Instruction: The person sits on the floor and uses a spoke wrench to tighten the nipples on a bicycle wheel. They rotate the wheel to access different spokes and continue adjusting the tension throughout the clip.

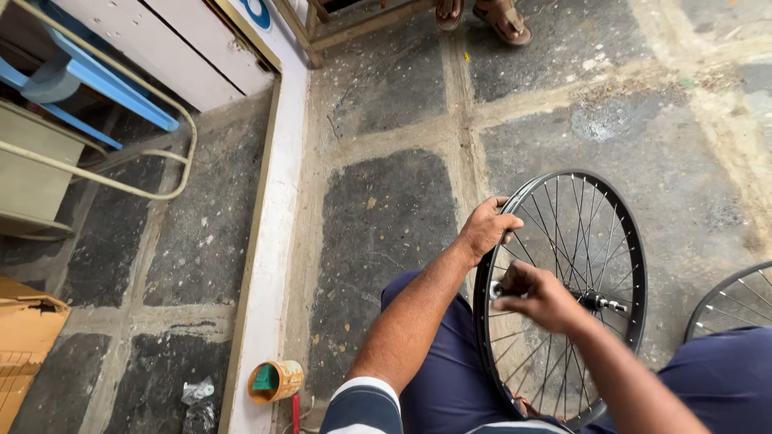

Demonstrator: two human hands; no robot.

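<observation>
The wheel stands upright on its rim between the person's knees, axle lying roughly level and pointing left to right. The left hand is closed over the upper rim, steadying it. The right hand sits at the hub side – fingers pinched on a small metal piece just left of the hub, nearer the axle than the other hand. A second wheel shows at the right edge – an orange tin lies well apart on the floor
</observation>
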